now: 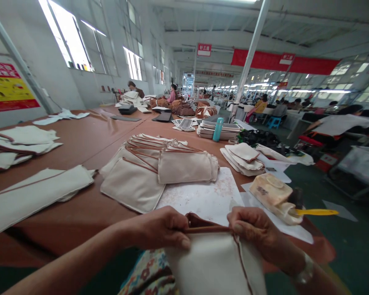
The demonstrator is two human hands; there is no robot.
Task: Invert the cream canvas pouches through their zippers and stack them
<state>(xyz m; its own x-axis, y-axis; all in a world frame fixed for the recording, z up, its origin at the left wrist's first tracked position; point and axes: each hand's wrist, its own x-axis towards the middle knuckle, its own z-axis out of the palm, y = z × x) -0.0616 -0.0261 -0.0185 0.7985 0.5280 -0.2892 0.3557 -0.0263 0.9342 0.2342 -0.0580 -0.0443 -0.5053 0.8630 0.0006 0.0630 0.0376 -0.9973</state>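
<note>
Low in the head view, a cream fabric piece (212, 262) with brown trim hangs between both hands at the table's front edge. My left hand (164, 227) pinches its top brown edge on the left. On the right, my right hand (253, 229) grips the same edge near a brown seam. The top opening is slightly parted between the hands. Just beyond lies a white sheet (199, 192) with brownish specks. A fanned stack of cream pieces (184, 166) with brown edging rests partly on that sheet.
The brown table (89, 159) carries more cream pieces (46, 184) at left and a small pile (244, 157) at right. A cut plastic container (270, 190) with a yellow-handled tool (316, 212) sits at right. Farther back stand a teal bottle (217, 129) and seated people.
</note>
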